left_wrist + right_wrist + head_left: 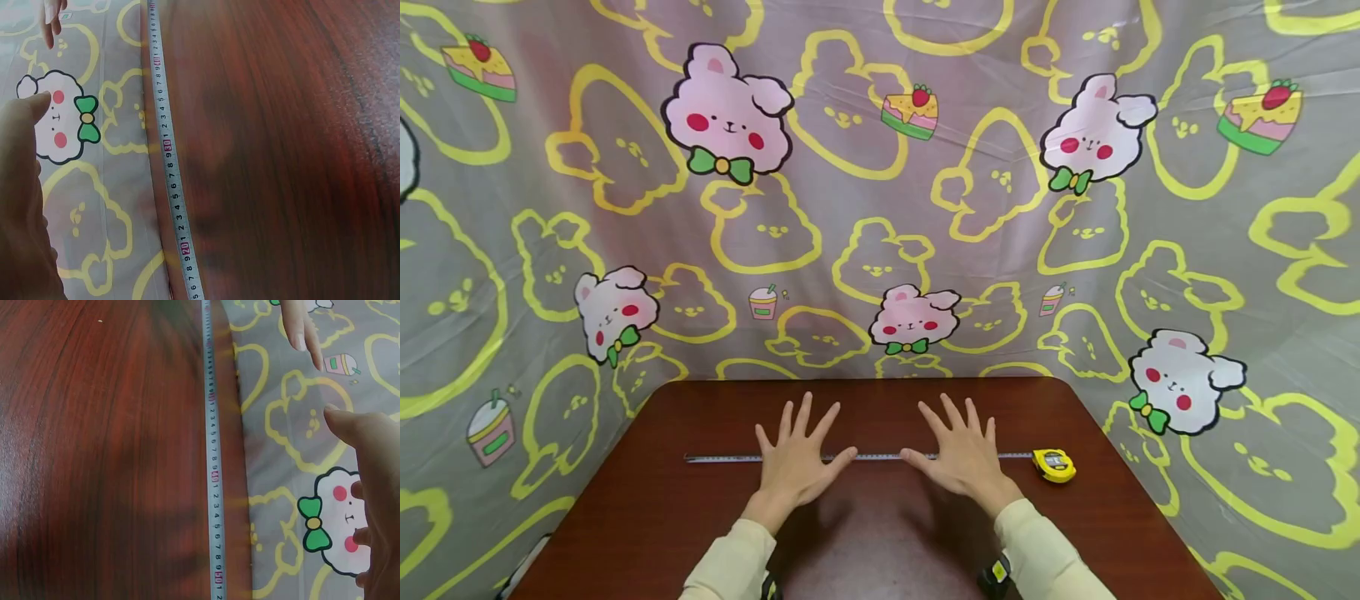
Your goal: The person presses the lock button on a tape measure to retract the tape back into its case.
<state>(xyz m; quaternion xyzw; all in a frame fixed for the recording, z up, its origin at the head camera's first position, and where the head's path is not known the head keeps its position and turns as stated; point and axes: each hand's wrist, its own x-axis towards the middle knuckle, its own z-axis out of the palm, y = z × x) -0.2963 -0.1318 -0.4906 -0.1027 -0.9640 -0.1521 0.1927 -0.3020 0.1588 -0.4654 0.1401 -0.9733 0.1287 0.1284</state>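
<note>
- We see the left hand [797,462] and right hand [962,458] with fingers spread wide, gripping nothing; we cannot tell whether they touch anything.
- They partly hide a tape measure blade [877,457], stretched across the table [880,550] to its yellow case [1054,466] at right; its far numerals blur.
- Sleeves [733,560] partly cover dark wrist devices [995,577].
- Patterned cloth [850,192] hangs behind, cut off above.

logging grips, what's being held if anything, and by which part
Nothing is held: left hand and right hand are spread; the tape measure lies extended.
</note>
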